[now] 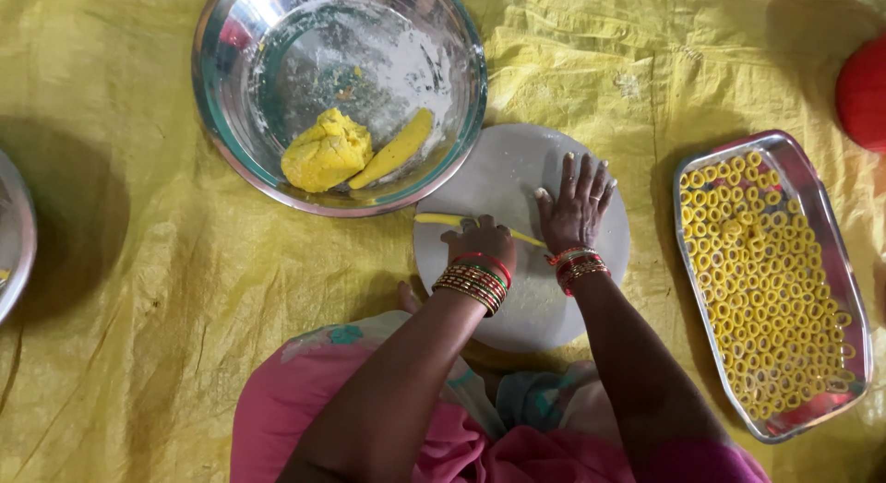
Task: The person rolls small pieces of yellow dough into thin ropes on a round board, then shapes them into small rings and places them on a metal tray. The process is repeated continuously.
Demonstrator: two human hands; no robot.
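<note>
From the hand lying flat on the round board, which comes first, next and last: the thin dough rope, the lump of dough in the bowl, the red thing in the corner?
Measured from the right hand in the head view:
1. Thin dough rope, just to its left on the board, running under the left hand.
2. Dough lump, farther left, inside the steel bowl.
3. Red thing, at the top right edge.

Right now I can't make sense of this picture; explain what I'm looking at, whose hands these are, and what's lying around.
The single picture comes from a camera worn on a person's head, looking down at their own bare hands. The left hand and right hand press a thin yellow dough strip on a round grey board. Neither hand grips anything. Everything sits on a yellow sheet. A steel bowl holds a dough lump. Right of the board, a metal tray is filled with small yellow dough rings.
</note>
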